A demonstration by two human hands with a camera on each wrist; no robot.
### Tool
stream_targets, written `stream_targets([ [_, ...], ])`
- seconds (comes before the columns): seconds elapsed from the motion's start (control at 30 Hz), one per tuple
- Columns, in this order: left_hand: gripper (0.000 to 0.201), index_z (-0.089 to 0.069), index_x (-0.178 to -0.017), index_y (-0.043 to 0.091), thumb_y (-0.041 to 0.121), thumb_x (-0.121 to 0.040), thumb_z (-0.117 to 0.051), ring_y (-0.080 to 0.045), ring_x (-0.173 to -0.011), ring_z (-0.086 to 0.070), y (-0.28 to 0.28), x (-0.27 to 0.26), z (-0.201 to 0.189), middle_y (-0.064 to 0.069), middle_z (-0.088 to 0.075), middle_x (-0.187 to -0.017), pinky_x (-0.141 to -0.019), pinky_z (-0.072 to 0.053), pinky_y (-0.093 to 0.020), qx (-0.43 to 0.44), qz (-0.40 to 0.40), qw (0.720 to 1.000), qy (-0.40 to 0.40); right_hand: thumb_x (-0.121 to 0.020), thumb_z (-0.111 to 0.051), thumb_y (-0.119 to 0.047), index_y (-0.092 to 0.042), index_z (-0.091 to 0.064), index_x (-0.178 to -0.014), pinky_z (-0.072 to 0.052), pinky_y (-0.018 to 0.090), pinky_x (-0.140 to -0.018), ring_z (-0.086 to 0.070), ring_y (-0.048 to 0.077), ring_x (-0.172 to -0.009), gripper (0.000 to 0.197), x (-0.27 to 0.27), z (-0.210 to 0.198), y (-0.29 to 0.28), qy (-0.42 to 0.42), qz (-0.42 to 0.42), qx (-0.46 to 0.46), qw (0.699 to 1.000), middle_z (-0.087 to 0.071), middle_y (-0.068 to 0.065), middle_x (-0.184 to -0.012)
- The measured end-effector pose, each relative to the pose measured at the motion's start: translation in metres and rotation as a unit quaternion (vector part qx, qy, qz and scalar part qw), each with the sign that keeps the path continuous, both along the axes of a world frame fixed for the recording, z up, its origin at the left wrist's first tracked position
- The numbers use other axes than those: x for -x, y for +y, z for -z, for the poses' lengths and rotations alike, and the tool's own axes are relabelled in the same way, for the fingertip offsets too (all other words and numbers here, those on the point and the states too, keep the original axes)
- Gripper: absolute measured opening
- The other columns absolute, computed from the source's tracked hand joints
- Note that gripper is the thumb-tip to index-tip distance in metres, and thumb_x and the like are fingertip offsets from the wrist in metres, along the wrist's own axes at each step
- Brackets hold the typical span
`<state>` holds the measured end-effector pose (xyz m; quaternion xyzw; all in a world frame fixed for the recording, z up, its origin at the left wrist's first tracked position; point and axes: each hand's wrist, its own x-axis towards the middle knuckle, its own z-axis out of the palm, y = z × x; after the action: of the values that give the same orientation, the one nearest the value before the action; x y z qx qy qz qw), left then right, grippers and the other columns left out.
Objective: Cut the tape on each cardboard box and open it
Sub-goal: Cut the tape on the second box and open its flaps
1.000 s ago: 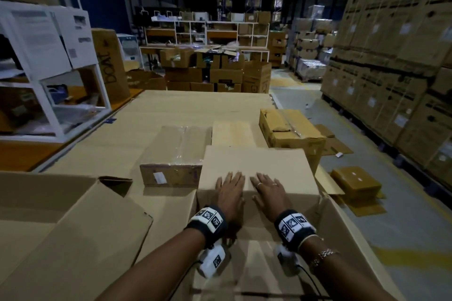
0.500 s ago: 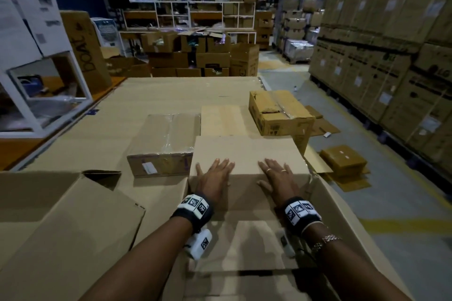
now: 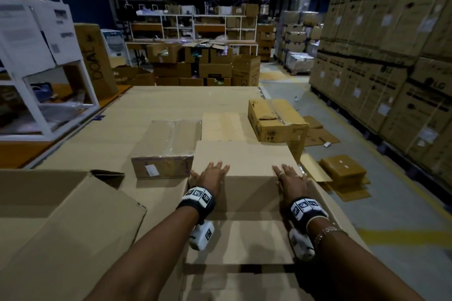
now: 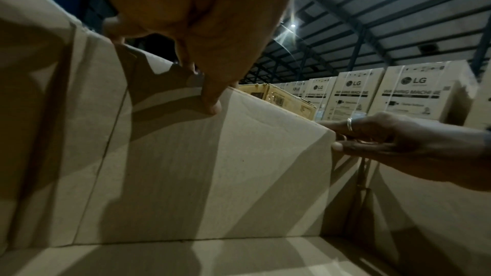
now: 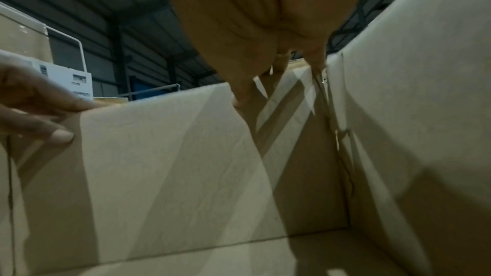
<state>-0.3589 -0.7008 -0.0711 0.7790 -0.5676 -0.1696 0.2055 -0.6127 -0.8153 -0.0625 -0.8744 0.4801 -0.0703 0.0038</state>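
A large open cardboard box (image 3: 239, 239) stands in front of me, its far flap (image 3: 244, 156) folded outward. My left hand (image 3: 210, 173) lies on the fold near the flap's left end, fingers straight on top and thumb (image 4: 211, 106) on the inner wall (image 4: 212, 175). My right hand (image 3: 288, 178) lies the same way near the right end, its thumb (image 5: 239, 100) on the inner wall (image 5: 172, 165). Each wrist view also shows the other hand: right hand (image 4: 385, 140), left hand (image 5: 40, 112). Behind stand a plastic-wrapped taped box (image 3: 166, 146) and a brown taped box (image 3: 276, 120). No cutter is in view.
The open box's left flap (image 3: 61, 227) spreads over the cardboard-covered table. A white rack (image 3: 49, 80) stands at the left. Stacked LG cartons (image 3: 391, 56) wall the right side. Flattened cardboard (image 3: 342, 173) lies on the floor at the right.
Both hands have slid apart along the far flap's fold, from side by side in the middle to its left and right ends.
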Motion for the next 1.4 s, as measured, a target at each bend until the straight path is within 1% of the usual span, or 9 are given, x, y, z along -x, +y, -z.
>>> stream_targets([
  [0.1,0.063,-0.028,-0.157,0.029,0.01,-0.1,-0.046,-0.029,-0.153,-0.019,0.013,-0.004,-0.018,-0.002,-0.019,-0.168,-0.12,-0.019,-0.059,-0.057,-0.018,0.992,-0.113,-0.103,-0.045,-0.032,-0.036,-0.016,-0.159,-0.019,0.061,-0.119,-0.014,0.024,-0.154,0.063,0.002,-0.018,0.005,0.05,0.0,-0.053,0.997,-0.013,0.001,-0.168],
  [0.2,0.075,-0.03,-0.157,0.018,0.025,-0.093,-0.069,-0.031,-0.148,-0.03,0.035,0.009,-0.039,-0.009,-0.03,-0.163,-0.118,-0.029,-0.043,-0.082,0.01,0.988,-0.134,-0.102,-0.042,-0.05,-0.03,-0.033,-0.154,-0.028,0.057,-0.116,-0.032,0.028,-0.146,0.057,0.014,-0.037,0.009,0.064,-0.036,-0.106,0.992,-0.032,0.007,-0.161],
  [0.3,0.074,-0.04,-0.152,0.018,0.039,-0.089,-0.073,-0.033,-0.135,-0.047,0.059,0.025,-0.054,-0.013,-0.048,-0.15,-0.108,-0.041,-0.04,-0.107,0.045,0.977,-0.177,-0.103,-0.04,-0.054,-0.022,-0.06,-0.136,-0.043,0.042,-0.105,-0.055,0.032,-0.125,0.05,0.037,-0.054,0.02,0.025,-0.062,-0.13,0.989,-0.06,0.012,-0.138],
  [0.47,0.073,-0.046,-0.148,0.027,0.059,-0.086,-0.068,-0.026,-0.128,-0.054,0.106,0.066,-0.083,-0.004,-0.057,-0.142,-0.104,-0.045,-0.041,-0.071,0.043,0.981,-0.174,-0.101,-0.043,-0.055,-0.018,-0.067,-0.09,-0.045,0.035,-0.082,-0.059,0.03,-0.097,0.045,0.088,-0.074,0.053,-0.013,-0.059,-0.155,0.986,-0.064,0.013,-0.099],
  [0.57,0.062,-0.057,-0.139,0.024,0.054,-0.087,-0.07,-0.019,-0.111,-0.064,0.147,0.113,-0.109,0.002,-0.067,-0.127,-0.09,-0.047,-0.03,-0.043,0.061,0.986,-0.151,-0.097,-0.043,-0.064,-0.018,-0.071,-0.12,-0.047,0.036,-0.087,-0.062,0.03,-0.104,0.059,0.122,-0.087,0.089,-0.045,-0.095,-0.14,0.985,-0.068,0.014,-0.119],
  [0.7,0.051,-0.063,-0.13,0.024,0.051,-0.088,-0.072,-0.013,-0.1,-0.066,0.212,0.17,-0.128,0.003,-0.071,-0.116,-0.09,-0.054,-0.032,0.012,0.071,0.992,-0.105,-0.076,-0.037,-0.087,-0.02,-0.07,-0.118,-0.053,0.038,-0.084,-0.066,0.022,-0.097,0.085,0.174,-0.101,0.15,-0.081,-0.124,-0.127,0.981,-0.071,0.005,-0.116],
  [0.9,0.047,-0.064,-0.126,0.03,0.058,-0.089,-0.064,-0.013,-0.104,-0.066,0.315,0.218,-0.09,0.009,-0.071,-0.114,-0.087,-0.054,-0.034,0.115,0.056,0.973,-0.19,-0.088,-0.066,-0.058,-0.027,-0.073,-0.086,-0.05,0.026,-0.059,-0.064,0.002,-0.069,0.031,0.252,-0.088,0.25,-0.184,-0.142,-0.098,0.968,-0.072,-0.009,-0.08],
  [1.17,0.038,-0.073,-0.112,0.024,0.048,-0.094,-0.049,-0.018,-0.103,-0.066,0.412,0.259,-0.005,0.005,-0.071,-0.113,-0.088,-0.053,-0.042,0.231,-0.047,0.963,-0.131,-0.086,-0.067,-0.053,-0.03,-0.068,-0.119,-0.053,0.031,-0.08,-0.063,0.014,-0.093,0.041,0.301,0.009,0.347,-0.32,-0.022,-0.042,0.946,-0.066,-0.008,-0.098],
  [1.4,0.056,-0.067,-0.126,0.028,0.059,-0.087,-0.041,-0.037,-0.102,-0.053,0.457,0.266,0.0,-0.017,-0.057,-0.106,-0.089,-0.044,-0.047,0.225,-0.371,0.9,-0.041,-0.079,-0.063,-0.07,-0.036,-0.045,-0.147,-0.051,0.049,-0.098,-0.06,0.025,-0.108,0.078,0.319,0.029,0.354,-0.355,0.058,-0.08,0.93,-0.056,0.002,-0.118],
])
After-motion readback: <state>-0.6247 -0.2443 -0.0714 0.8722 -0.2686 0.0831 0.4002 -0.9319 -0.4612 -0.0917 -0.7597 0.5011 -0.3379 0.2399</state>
